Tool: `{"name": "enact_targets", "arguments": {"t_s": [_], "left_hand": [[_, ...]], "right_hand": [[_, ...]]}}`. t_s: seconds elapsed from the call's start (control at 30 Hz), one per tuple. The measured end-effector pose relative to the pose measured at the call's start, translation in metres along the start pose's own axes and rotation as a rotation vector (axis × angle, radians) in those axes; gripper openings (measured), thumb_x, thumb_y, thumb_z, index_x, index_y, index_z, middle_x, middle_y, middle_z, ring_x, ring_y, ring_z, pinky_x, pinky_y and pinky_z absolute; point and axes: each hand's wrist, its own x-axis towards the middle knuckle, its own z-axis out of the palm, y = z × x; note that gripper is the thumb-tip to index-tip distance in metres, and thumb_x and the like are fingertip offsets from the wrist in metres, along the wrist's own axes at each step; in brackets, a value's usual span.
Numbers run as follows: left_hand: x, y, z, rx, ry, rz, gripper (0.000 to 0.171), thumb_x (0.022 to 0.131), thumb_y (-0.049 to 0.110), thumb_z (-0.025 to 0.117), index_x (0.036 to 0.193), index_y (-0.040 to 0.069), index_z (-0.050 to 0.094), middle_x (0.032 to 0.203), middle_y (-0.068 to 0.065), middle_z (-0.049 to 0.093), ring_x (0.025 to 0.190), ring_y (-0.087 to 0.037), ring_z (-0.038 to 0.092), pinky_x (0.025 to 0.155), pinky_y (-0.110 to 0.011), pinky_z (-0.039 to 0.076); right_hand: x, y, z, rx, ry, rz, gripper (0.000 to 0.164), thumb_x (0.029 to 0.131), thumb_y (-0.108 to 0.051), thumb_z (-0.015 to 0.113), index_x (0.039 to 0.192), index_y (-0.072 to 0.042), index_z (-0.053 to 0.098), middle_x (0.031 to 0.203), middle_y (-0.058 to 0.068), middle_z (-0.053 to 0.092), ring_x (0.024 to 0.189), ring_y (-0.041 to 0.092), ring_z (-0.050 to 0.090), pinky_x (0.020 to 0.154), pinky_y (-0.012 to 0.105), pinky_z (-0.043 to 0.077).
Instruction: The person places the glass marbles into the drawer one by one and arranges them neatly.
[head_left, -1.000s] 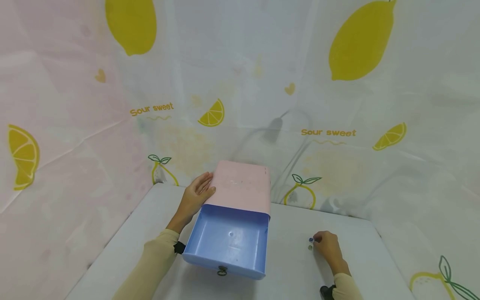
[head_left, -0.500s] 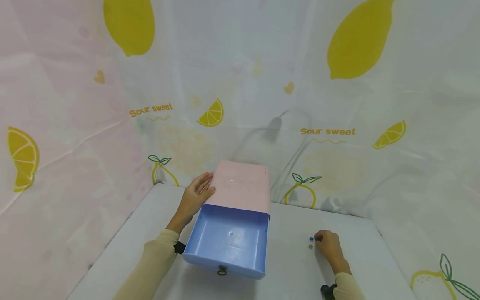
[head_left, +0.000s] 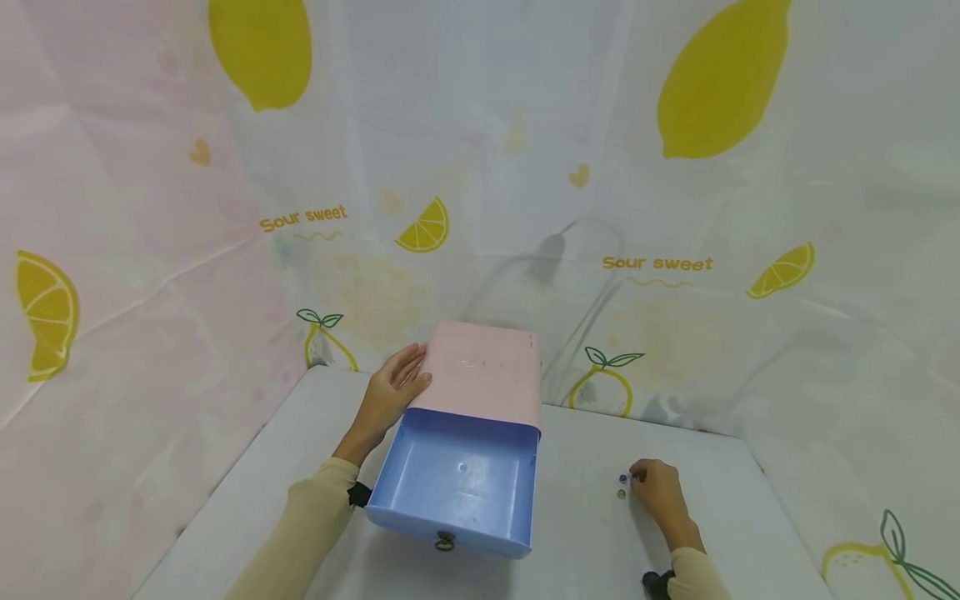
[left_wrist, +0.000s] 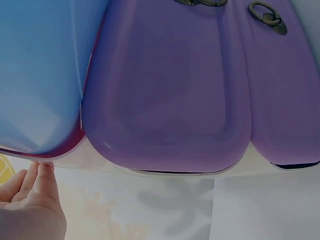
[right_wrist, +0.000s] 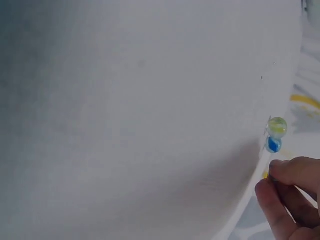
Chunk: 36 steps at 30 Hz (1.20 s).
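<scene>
A small drawer cabinet with a pink top (head_left: 480,375) stands on the table, its blue drawer (head_left: 461,479) pulled out. Below that drawer, the left wrist view shows a purple drawer front (left_wrist: 170,90) and another purple drawer front (left_wrist: 287,85), both closed. My left hand (head_left: 386,400) rests against the cabinet's left side, fingers fairly straight. To the right, a blue marble (head_left: 622,478) and a greenish marble (head_left: 621,494) lie close together. Beside them my right hand (head_left: 660,496) pinches a small dark marble between thumb and fingertips, mostly hidden.
The white table (head_left: 577,517) reaches back to a wall sheet (head_left: 480,167) printed with lemons. An old-looking ring pull (head_left: 445,542) hangs on the blue drawer's front. The open drawer juts toward me, left of the marbles.
My right hand has shifted very slightly to the right, away from the blue marble. The left hand and the cabinet have stayed put.
</scene>
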Motion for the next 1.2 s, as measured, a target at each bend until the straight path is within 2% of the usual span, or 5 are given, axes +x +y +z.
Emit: {"name": "enact_targets", "arguments": {"t_s": [0.27,0.6,0.77,0.93,1.2], "left_hand": [[0.001,-0.002,0.0,-0.005,0.002,-0.008,0.067,0.094,0.007,0.064,0.147,-0.01,0.028,0.151,-0.022,0.036,0.14,-0.033,0.033,0.112,-0.038,0.031],[0.002,-0.003,0.0,-0.02,0.006,-0.004,0.066,0.094,0.006,0.064,0.148,-0.009,0.029,0.151,-0.022,0.037,0.141,-0.032,0.033,0.112,-0.037,0.031],[0.001,-0.002,0.0,-0.013,0.002,-0.008,0.067,0.094,0.006,0.064,0.148,-0.009,0.028,0.151,-0.022,0.036,0.141,-0.032,0.032,0.113,-0.038,0.03],[0.001,-0.002,0.0,-0.019,0.005,-0.006,0.067,0.094,0.005,0.064,0.147,-0.01,0.027,0.151,-0.023,0.035,0.141,-0.033,0.032,0.113,-0.037,0.03],[0.002,-0.001,0.001,-0.008,0.01,-0.009,0.066,0.094,0.006,0.064,0.148,-0.01,0.028,0.151,-0.023,0.036,0.141,-0.034,0.033,0.112,-0.039,0.031]], "right_hand": [[0.002,-0.009,-0.005,0.054,0.132,-0.096,0.012,0.078,0.007,0.07,0.089,0.005,0.072,0.082,0.013,0.07,0.079,0.028,0.065,0.071,0.044,0.058],[0.004,-0.043,-0.017,0.294,0.241,-0.196,0.014,0.078,0.004,0.075,0.092,0.002,0.074,0.087,0.014,0.073,0.081,0.03,0.071,0.066,0.029,0.061],[0.002,-0.06,-0.02,0.447,0.219,-0.164,0.015,0.08,0.001,0.076,0.095,0.002,0.074,0.091,0.014,0.073,0.086,0.027,0.071,0.072,0.021,0.059],[0.001,-0.079,-0.025,0.569,0.187,-0.185,0.017,0.081,0.001,0.077,0.097,0.004,0.074,0.094,0.016,0.073,0.088,0.025,0.071,0.074,0.016,0.057],[-0.015,-0.125,-0.047,0.715,0.145,-0.294,0.018,0.08,0.012,0.072,0.097,0.013,0.069,0.099,0.027,0.069,0.093,0.041,0.067,0.078,0.019,0.057]]}}
